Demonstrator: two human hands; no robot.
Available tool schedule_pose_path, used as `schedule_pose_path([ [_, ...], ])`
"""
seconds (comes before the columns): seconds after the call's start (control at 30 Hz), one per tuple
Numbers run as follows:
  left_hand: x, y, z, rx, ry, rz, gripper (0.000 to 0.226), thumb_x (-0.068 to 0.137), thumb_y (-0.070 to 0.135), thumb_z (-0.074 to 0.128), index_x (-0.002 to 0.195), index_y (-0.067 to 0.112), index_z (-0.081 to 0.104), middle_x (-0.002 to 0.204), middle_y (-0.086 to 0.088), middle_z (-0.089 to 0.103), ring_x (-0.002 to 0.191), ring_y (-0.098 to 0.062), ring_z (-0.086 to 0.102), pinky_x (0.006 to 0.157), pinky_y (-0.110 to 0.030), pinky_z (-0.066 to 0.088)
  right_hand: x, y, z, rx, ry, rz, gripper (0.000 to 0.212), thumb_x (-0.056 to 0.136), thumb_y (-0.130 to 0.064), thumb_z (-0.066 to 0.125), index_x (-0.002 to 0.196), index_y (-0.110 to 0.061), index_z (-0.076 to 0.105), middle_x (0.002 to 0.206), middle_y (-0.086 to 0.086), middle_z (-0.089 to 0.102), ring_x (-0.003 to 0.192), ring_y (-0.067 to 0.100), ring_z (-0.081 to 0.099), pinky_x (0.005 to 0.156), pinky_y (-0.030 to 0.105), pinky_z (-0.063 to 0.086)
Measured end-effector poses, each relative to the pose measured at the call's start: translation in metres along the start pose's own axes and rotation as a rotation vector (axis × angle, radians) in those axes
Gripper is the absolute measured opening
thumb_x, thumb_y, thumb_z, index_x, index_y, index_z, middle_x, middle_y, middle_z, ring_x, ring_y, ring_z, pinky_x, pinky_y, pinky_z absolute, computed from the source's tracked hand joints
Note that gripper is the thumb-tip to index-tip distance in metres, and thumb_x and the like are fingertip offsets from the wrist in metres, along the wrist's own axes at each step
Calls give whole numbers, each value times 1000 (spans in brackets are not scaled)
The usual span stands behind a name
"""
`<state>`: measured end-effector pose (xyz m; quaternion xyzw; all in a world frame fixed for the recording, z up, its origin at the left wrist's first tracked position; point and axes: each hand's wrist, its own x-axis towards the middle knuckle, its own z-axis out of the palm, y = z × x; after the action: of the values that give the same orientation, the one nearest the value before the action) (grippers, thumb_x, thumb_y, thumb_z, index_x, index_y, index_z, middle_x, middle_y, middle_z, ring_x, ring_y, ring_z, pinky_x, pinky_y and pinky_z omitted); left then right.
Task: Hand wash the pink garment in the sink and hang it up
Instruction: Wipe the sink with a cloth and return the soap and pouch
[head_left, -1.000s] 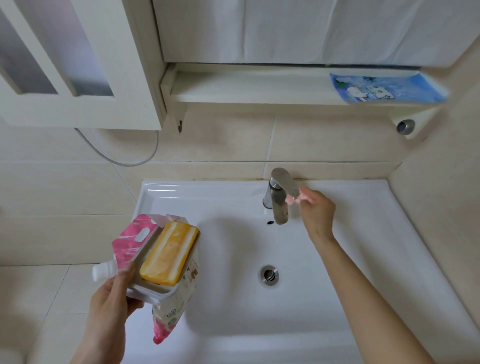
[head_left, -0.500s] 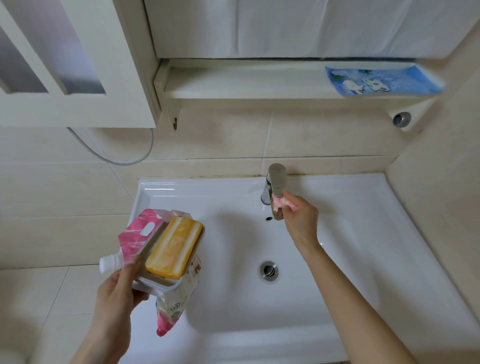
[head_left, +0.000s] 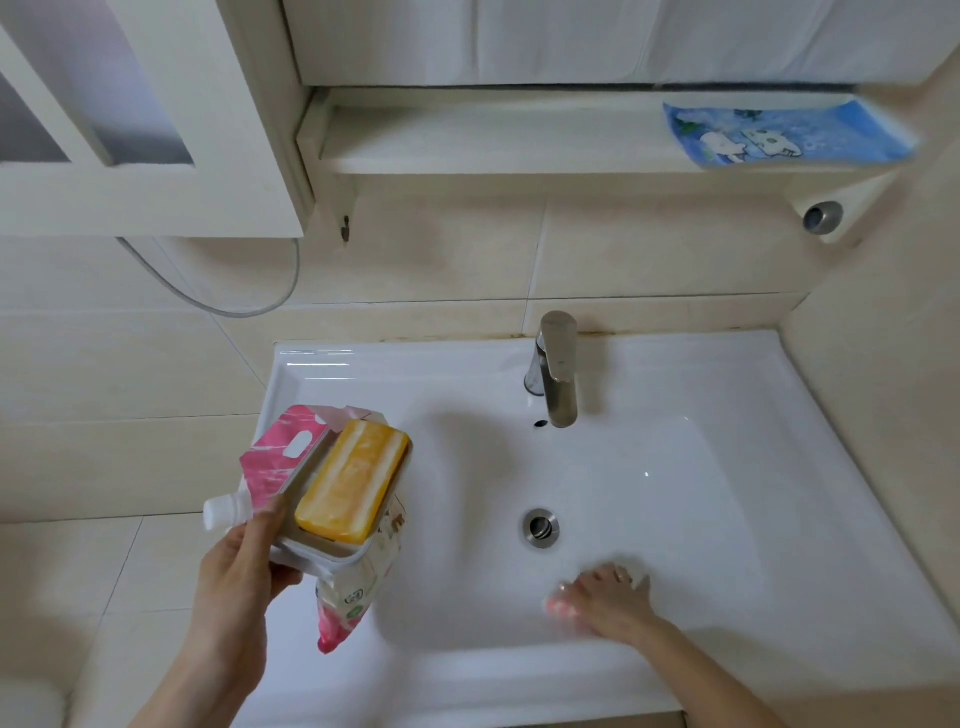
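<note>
My right hand (head_left: 615, 603) is low in the front of the white sink (head_left: 779, 415), near the drain (head_left: 540, 527). It holds a small pink garment (head_left: 560, 607), which shows blurred at the thumb side. My left hand (head_left: 234, 577) is raised over the sink's left rim. It grips a white soap dish (head_left: 322, 556) with a yellow soap bar (head_left: 353, 483) on it, together with a pink and white spouted pouch (head_left: 283, 452) underneath. The steel faucet (head_left: 558, 364) stands at the back of the basin; no water is visible.
A white shelf (head_left: 493, 140) runs above the sink, with a blue patterned cloth (head_left: 779, 135) at its right end. A white framed panel (head_left: 130, 197) hangs at the upper left, with a grey hose (head_left: 234, 306) looping below it. Tiled walls close in on the left and right.
My right hand left the faucet and dropped into the front of the basin with the pink garment. My left hand kept the soap dish and pouch in about the same place.
</note>
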<state>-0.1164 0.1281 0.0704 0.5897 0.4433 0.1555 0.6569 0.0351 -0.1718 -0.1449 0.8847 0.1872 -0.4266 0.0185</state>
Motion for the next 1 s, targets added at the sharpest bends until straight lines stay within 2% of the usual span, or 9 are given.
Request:
schedule_pose_path([
  [0.17, 2, -3, -2, 11, 27, -3, 32, 98, 27, 45, 85, 3, 62, 83, -15, 58, 76, -23, 49, 70, -34, 42, 0, 26, -3, -195, -48, -242, 68, 75, -79, 29, 120, -37, 59, 127, 7, 49, 130, 22, 36, 109, 42, 23],
  [0.27, 1, -4, -2, 18, 20, -1, 31, 98, 27, 45, 80, 8, 61, 83, -14, 59, 78, -23, 50, 71, -34, 43, 8, 89, -23, -409, 303, -1, 33, 90, -23, 46, 111, -13, 70, 133, 19, 49, 130, 38, 40, 109, 48, 30],
  [0.33, 1, -5, -3, 15, 31, -2, 31, 98, 28, 46, 79, 8, 61, 82, -14, 59, 77, -23, 50, 72, -35, 43, 21, 123, -39, -400, 582, 62, 17, 66, -5, 56, 68, -6, 74, 95, 24, 61, 89, 45, 63, 78, 52, 54],
  [0.4, 0, -6, -3, 30, 36, -7, 32, 98, 28, 46, 81, 7, 62, 84, -15, 61, 79, -25, 52, 77, -39, 44, 38, 137, -41, -236, 749, 125, 9, 60, -5, 56, 65, -5, 63, 82, 25, 56, 65, 42, 61, 54, 45, 56],
  [0.53, -2, -3, -2, 53, 49, 6, 29, 98, 26, 45, 81, 9, 61, 86, -17, 61, 86, -30, 52, 86, -47, 41, 71, 65, -22, -8, 676, 146, 15, 70, -10, 65, 81, -1, 64, 86, 22, 59, 77, 38, 62, 62, 39, 54],
  [0.63, 1, -4, -1, 72, 61, 3, 27, 98, 28, 45, 85, 11, 61, 92, -19, 60, 89, -32, 52, 89, -50, 42, 74, -3, 19, 26, 469, -208, 29, 77, -21, 61, 105, -15, 68, 115, 6, 56, 101, 28, 58, 83, 33, 51],
  [0.7, 3, -5, 0, 77, 67, -3, 25, 97, 30, 46, 87, 12, 61, 94, -19, 61, 90, -31, 54, 89, -48, 43, 60, -6, 8, -67, 467, -380, 33, 55, -13, 71, 86, -24, 73, 92, -1, 65, 81, 21, 65, 74, 26, 47],
  [0.8, 5, -6, 3, 79, 80, -5, 25, 97, 30, 47, 86, 11, 60, 86, -16, 59, 83, -29, 53, 81, -43, 45, 65, 52, -46, -198, 630, -131, 4, 63, -10, 66, 62, -12, 69, 65, 10, 63, 69, 31, 64, 66, 29, 42],
  [1.0, 7, -10, 4, 81, 124, -14, 21, 95, 30, 50, 84, 14, 59, 89, -20, 57, 86, -33, 53, 82, -49, 44, 100, 106, -130, -200, 892, 241, 19, 75, -1, 45, 88, 3, 57, 95, 30, 56, 70, 39, 60, 45, 34, 48],
])
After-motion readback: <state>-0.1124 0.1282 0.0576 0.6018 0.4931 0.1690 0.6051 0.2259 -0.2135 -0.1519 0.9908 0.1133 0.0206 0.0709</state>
